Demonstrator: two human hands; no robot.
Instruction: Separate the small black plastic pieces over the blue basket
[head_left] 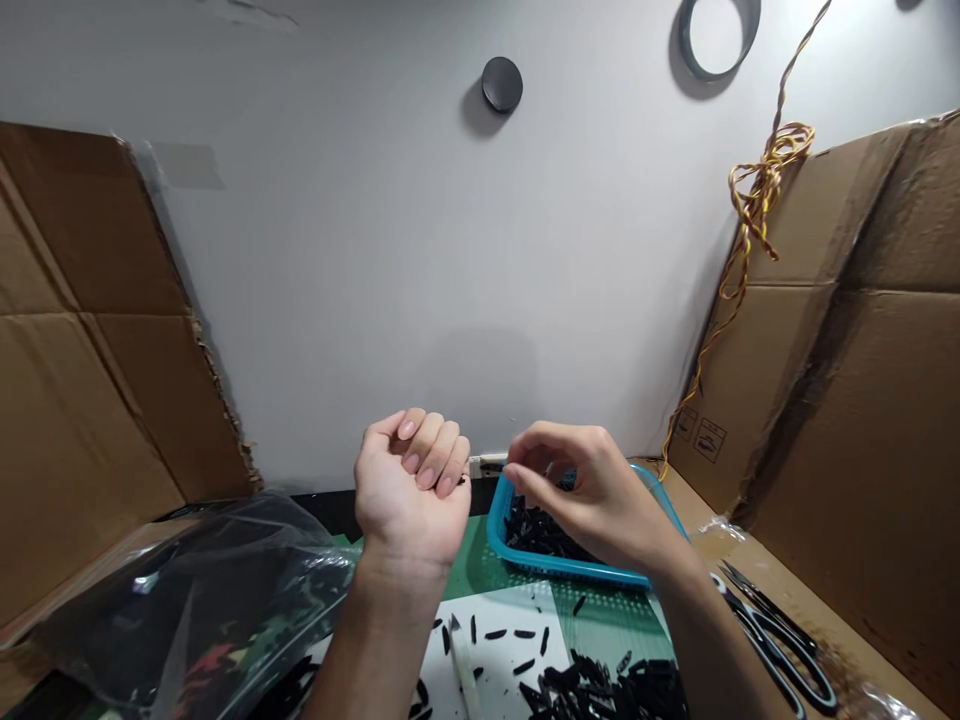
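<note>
My left hand [411, 490] is raised palm up, its fingers curled in over the palm. A tiny dark bit shows beside the little finger; what the fingers enclose is hidden. Just to the right, my right hand [581, 485] hangs over a blue plastic basket [540, 566], thumb and forefinger brought together. Whatever may be between those fingertips is too small to make out. Small black slender pieces [544, 530] fill the basket. More of them lie on a white sheet [499, 605] below the hands, some spread singly, others heaped in a black pile [607, 690].
A pale pointed stick [463, 665] lies on the sheet. Scissors [780, 640] and tweezers [765, 600] are at the right, a clear plastic bag [217, 590] at the left. Cardboard panels [847, 330] flank both sides; a twisted yellow wire [739, 275] hangs at right.
</note>
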